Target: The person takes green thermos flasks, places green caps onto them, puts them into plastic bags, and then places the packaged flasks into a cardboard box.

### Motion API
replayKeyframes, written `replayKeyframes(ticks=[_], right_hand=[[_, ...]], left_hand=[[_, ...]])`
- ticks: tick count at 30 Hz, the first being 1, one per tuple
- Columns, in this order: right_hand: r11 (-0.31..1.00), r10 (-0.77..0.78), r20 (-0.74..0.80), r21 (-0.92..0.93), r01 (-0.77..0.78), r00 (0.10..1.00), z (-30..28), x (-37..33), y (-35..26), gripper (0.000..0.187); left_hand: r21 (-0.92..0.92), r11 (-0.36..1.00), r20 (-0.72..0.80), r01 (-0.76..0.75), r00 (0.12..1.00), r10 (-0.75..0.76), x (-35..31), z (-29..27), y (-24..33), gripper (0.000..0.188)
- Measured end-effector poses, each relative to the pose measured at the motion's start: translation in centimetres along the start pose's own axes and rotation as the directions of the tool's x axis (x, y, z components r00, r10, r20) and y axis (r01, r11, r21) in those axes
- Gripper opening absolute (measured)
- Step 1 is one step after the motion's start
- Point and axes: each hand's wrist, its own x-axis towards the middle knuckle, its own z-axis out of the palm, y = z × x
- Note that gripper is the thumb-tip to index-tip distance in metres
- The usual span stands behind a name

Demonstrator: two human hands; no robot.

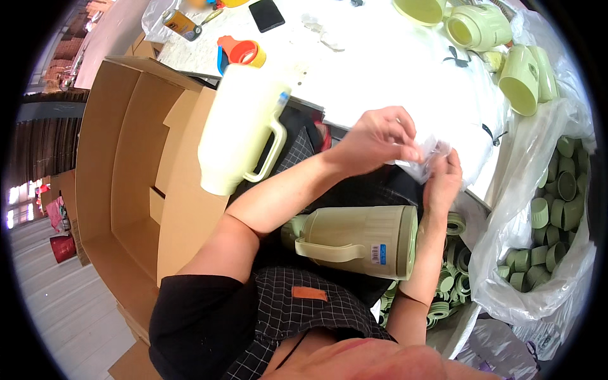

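Over the near edge of the table, my left hand point(379, 140) pinches a crumpled piece of clear plastic film point(429, 158) between thumb and fingers. My right hand point(442, 182) grips the same film from the other side with its fingertips. Below them, a pale green vacuum jug point(339, 240) lies sideways across my lap, its handle toward me and a small blue-and-white label near one end. A second, paler jug point(237, 126) leans beside my left arm at the carton, handle facing right. Neither hand touches a jug.
An open cardboard carton point(120, 158) stands at left. On the white table point(392, 76) are a phone point(266, 15), a can point(182, 25), an orange tape roll point(247, 53) and green jug bodies point(520, 79). At right, a plastic-lined bin point(506, 272) holds many green cups.
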Motion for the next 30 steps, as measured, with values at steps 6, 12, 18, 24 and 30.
replayKeyframes(ticks=[6,12,18,24,30], right_hand=[[0.925,-0.109,0.015,-0.366,0.107,0.994,1.2,-0.7,-2.2,0.01],[0.804,0.354,-0.24,0.572,-0.163,0.904,-9.2,-0.7,0.5,0.001],[0.908,-0.372,-0.466,-0.36,0.212,0.803,-3.9,-14.0,3.4,0.022],[0.856,0.168,0.147,0.469,-0.218,0.975,-0.4,-22.2,5.5,0.059],[0.834,0.262,0.54,-0.544,0.094,0.8,6.8,-21.8,2.9,0.082]], left_hand=[[-0.398,0.864,-0.088,0.31,0.924,-0.372,-1.9,-0.9,0.9,0.012],[0.215,0.909,0.135,0.357,0.911,-0.39,-3.5,-0.7,1.5,0.023],[0.117,0.936,-0.118,0.331,0.941,-0.318,-5.8,1.2,1.4,0.024],[0.702,0.711,0.08,-0.027,0.996,-0.041,-15.1,0.8,11.0,0.057],[0.764,0.579,-0.412,0.285,0.906,0.099,-27.4,0.4,5.8,0.053]])
